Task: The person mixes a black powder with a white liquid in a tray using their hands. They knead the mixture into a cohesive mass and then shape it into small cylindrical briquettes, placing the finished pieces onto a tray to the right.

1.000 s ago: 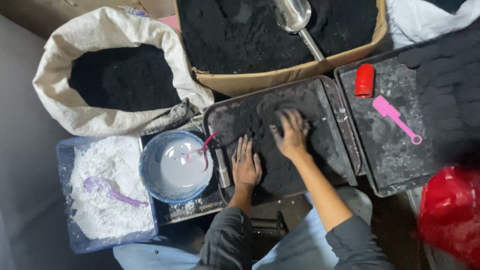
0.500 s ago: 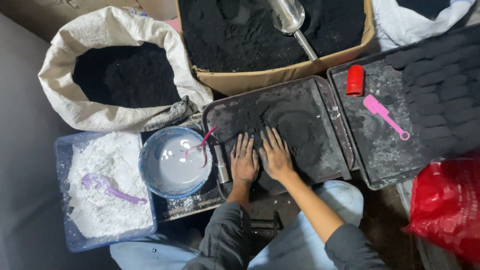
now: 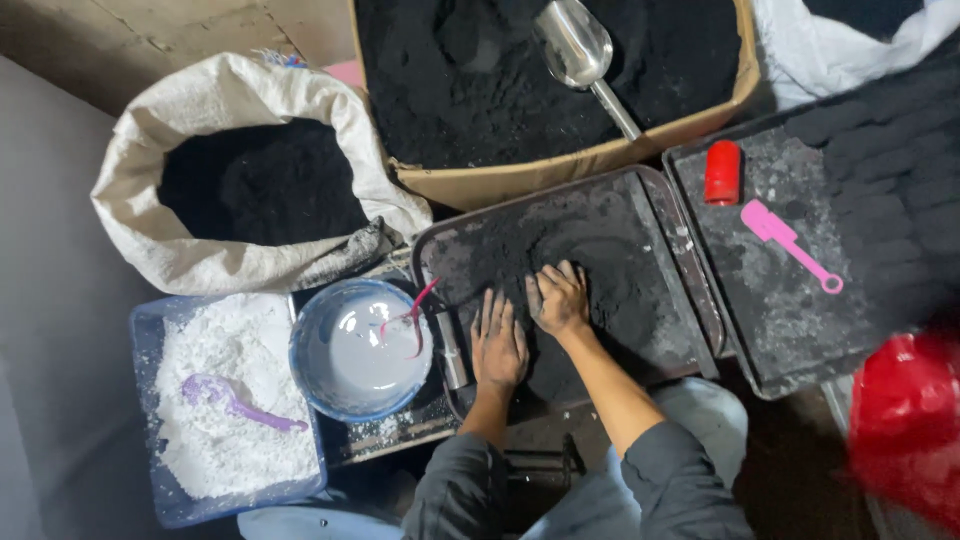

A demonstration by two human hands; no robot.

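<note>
Both my hands lie in the black powder (image 3: 600, 255) on a dark metal tray (image 3: 690, 270) in front of me. My left hand (image 3: 497, 340) rests flat on the tray's near left part, fingers spread, blackened with powder. My right hand (image 3: 558, 298) sits just right of it with its fingers curled down into the powder heap. The two hands almost touch. Neither holds a tool.
A blue bowl (image 3: 360, 350) of white liquid with a pink spoon stands left of the tray. A blue tub (image 3: 225, 400) holds white powder and a purple scoop. Behind are a white sack (image 3: 250, 180) and a cardboard box (image 3: 560, 70) of black powder with a metal scoop (image 3: 580, 50). The right tray (image 3: 800, 290) carries a red cylinder (image 3: 722, 172) and pink spatula (image 3: 790, 245).
My right hand has pulled back from the far middle of the tray to beside my left hand. The left hand has barely moved.
</note>
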